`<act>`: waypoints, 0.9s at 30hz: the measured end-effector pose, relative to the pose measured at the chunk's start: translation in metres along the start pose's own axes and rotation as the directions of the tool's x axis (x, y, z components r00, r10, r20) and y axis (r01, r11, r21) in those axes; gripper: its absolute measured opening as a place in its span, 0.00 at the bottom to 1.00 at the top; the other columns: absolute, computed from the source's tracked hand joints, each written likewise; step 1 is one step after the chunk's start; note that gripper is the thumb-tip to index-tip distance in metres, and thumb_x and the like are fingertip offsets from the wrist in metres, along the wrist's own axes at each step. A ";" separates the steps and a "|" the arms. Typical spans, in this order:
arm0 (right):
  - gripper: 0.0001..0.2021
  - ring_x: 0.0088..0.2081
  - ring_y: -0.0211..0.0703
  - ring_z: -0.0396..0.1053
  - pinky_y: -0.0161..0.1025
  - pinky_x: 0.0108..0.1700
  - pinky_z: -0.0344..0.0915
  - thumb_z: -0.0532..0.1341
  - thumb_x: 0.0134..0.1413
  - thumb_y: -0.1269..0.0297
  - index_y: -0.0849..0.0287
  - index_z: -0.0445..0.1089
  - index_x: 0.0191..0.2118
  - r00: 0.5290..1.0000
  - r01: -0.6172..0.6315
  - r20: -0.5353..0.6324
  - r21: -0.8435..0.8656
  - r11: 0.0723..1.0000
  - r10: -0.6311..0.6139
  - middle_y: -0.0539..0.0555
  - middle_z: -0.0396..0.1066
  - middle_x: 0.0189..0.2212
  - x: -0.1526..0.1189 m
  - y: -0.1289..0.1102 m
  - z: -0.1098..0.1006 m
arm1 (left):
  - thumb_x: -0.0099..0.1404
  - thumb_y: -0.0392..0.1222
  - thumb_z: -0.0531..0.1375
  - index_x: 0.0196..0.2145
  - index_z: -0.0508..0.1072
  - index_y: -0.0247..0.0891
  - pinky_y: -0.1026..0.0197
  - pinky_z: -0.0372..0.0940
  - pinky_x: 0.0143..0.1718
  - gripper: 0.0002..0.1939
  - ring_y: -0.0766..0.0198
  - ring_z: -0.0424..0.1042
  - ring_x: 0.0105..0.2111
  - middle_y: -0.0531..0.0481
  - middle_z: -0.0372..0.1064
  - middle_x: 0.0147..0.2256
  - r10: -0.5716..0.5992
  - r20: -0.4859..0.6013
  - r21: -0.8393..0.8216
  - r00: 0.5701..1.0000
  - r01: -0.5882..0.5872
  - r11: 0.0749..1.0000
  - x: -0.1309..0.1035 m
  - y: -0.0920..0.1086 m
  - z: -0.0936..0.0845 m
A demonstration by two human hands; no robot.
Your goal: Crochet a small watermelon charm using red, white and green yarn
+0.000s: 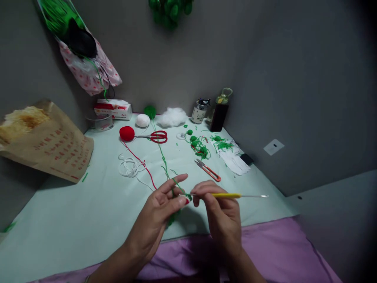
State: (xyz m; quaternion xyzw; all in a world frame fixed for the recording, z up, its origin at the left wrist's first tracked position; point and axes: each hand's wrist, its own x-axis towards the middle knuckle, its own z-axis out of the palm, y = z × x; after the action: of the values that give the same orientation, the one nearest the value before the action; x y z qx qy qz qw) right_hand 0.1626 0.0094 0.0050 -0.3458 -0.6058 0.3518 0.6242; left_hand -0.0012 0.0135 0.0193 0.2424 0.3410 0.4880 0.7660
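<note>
My left hand [161,208] pinches a small crochet piece [187,198] in green, white and red between thumb and fingers, with its index finger stretched out. Green yarn [163,155] runs from the green yarn ball [150,112] at the back down over the left fingers to the piece. In my right hand [219,208] is a crochet hook [226,195] with a yellow grip; its bare far end points right. The other tip meets the crochet piece and is partly hidden by the fingers. Some green crochet work [171,221] hangs below the left hand.
Red scissors [159,136], a red yarn ball [127,133], a white yarn ball [142,120] and white stuffing [173,117] lie farther back. Orange thread snips [208,170] lie ahead of my right hand. A paper bag [59,145] with bread stands left; a bottle [219,112] stands back right.
</note>
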 end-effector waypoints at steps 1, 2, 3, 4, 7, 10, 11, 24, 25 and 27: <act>0.10 0.38 0.42 0.75 0.39 0.39 0.74 0.59 0.70 0.70 0.52 0.79 0.42 1.000 0.006 0.018 -0.007 1.000 -0.006 0.52 0.77 0.36 0.001 0.000 0.001 | 0.57 0.41 0.75 0.55 0.81 0.42 0.59 0.62 0.47 0.26 0.62 0.71 0.38 0.50 0.75 0.35 0.023 0.009 0.039 1.000 -0.024 0.999 -0.001 -0.001 0.001; 0.10 0.39 0.43 0.75 0.39 0.40 0.74 0.60 0.70 0.70 0.52 0.80 0.43 0.999 0.022 0.024 -0.034 0.999 -0.021 0.53 0.77 0.37 0.002 0.000 0.003 | 0.58 0.41 0.75 0.54 0.82 0.43 0.59 0.62 0.48 0.25 0.61 0.71 0.39 0.50 0.75 0.36 0.050 0.011 0.078 0.999 -0.051 0.996 -0.001 -0.002 0.002; 0.11 0.40 0.43 0.76 0.39 0.40 0.75 0.60 0.69 0.72 0.51 0.79 0.44 0.999 0.046 0.023 -0.077 0.996 -0.044 0.53 0.78 0.37 0.001 0.000 0.004 | 0.59 0.41 0.74 0.53 0.82 0.44 0.60 0.62 0.48 0.23 0.62 0.71 0.39 0.51 0.75 0.35 0.081 0.004 0.110 0.997 -0.081 0.991 -0.002 -0.004 0.002; 0.12 0.40 0.43 0.76 0.39 0.40 0.75 0.59 0.69 0.73 0.51 0.79 0.45 0.996 0.084 0.023 -0.135 0.987 -0.082 0.53 0.78 0.36 0.000 -0.001 0.005 | 0.60 0.41 0.74 0.53 0.82 0.45 0.60 0.62 0.48 0.23 0.63 0.71 0.39 0.52 0.74 0.35 0.111 -0.006 0.129 0.994 -0.109 0.986 -0.001 -0.005 0.003; 0.16 0.42 0.45 0.77 0.41 0.42 0.76 0.61 0.66 0.77 0.51 0.79 0.51 0.963 0.268 0.123 -0.387 0.882 -0.239 0.56 0.78 0.41 -0.006 -0.004 0.005 | 0.58 0.42 0.75 0.54 0.82 0.45 0.62 0.62 0.47 0.25 0.63 0.71 0.38 0.53 0.74 0.34 0.123 -0.031 0.069 0.992 -0.120 0.990 0.001 -0.007 0.003; 0.18 0.44 0.48 0.78 0.43 0.43 0.76 0.62 0.65 0.77 0.51 0.79 0.53 0.937 0.349 0.161 -0.455 0.819 -0.309 0.58 0.79 0.43 -0.007 -0.006 0.002 | 0.56 0.42 0.76 0.53 0.82 0.39 0.63 0.63 0.44 0.26 0.65 0.71 0.35 0.50 0.76 0.33 -0.015 0.011 -0.067 1.000 0.016 0.998 0.004 -0.005 0.001; 0.16 0.41 0.47 0.78 0.42 0.41 0.76 0.61 0.66 0.76 0.51 0.80 0.51 0.955 0.294 0.100 -0.408 0.864 -0.278 0.57 0.79 0.41 -0.006 -0.006 0.000 | 0.56 0.42 0.76 0.52 0.83 0.37 0.64 0.63 0.43 0.25 0.66 0.70 0.33 0.49 0.76 0.32 -0.053 0.017 -0.092 0.998 0.054 0.994 0.004 -0.004 0.000; 0.12 0.37 0.43 0.76 0.42 0.40 0.75 0.69 0.61 0.62 0.52 0.81 0.49 0.892 -0.057 0.431 -0.189 0.980 0.135 0.54 0.80 0.38 0.054 0.000 -0.018 | 0.55 0.46 0.77 0.29 0.79 0.38 0.68 0.61 0.29 0.13 0.69 0.67 0.26 0.55 0.73 0.25 0.069 -0.080 0.028 0.994 -0.067 0.997 0.004 0.015 -0.001; 0.13 0.37 0.43 0.77 0.43 0.41 0.75 0.69 0.60 0.60 0.52 0.81 0.50 0.904 -0.079 0.389 -0.253 0.964 0.176 0.54 0.80 0.38 0.071 0.008 -0.028 | 0.55 0.46 0.77 0.30 0.79 0.37 0.69 0.61 0.28 0.14 0.69 0.66 0.26 0.55 0.72 0.25 0.075 -0.100 0.013 0.992 -0.074 0.997 0.005 0.022 -0.003; 0.14 0.38 0.44 0.78 0.43 0.42 0.76 0.69 0.60 0.57 0.55 0.80 0.50 0.955 -0.154 0.184 -0.369 0.917 0.234 0.54 0.81 0.38 0.113 0.031 -0.050 | 0.53 0.45 0.78 0.30 0.80 0.37 0.70 0.60 0.27 0.14 0.70 0.64 0.25 0.56 0.71 0.25 0.117 -0.139 -0.002 0.983 -0.119 0.993 0.007 0.034 -0.005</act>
State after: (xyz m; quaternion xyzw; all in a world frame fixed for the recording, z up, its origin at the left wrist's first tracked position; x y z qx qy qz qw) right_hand 0.2139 0.1216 0.0351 -0.4683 -0.6877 0.3354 0.4419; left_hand -0.0227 0.0341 0.0377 0.2238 0.3759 0.5498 0.7115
